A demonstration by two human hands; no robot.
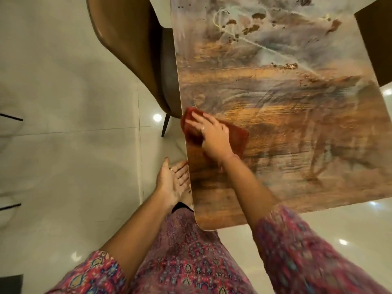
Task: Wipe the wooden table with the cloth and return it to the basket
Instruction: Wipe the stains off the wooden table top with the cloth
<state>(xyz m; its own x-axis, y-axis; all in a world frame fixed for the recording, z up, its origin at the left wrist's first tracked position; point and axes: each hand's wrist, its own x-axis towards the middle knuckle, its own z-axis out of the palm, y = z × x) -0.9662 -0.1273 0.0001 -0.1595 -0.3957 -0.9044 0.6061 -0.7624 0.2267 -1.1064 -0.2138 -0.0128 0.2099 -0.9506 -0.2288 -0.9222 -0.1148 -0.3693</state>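
Observation:
A red cloth [239, 137] lies on the wooden table [286, 115] at its left edge. My right hand [210, 134] presses flat on the cloth, fingers straight and pointing left toward the edge. My left hand [172, 182] is held open, palm up, just below and beside the table's left edge, under the spot where the cloth sits. The far part of the tabletop carries pale smears and dark crumbs [285, 65]. No basket is in view.
A brown chair [127, 49] is pushed against the table's left side, close to the cloth. Another dark chair edge [375, 45] shows at the right. Glossy white tiled floor [63, 145] surrounds the table.

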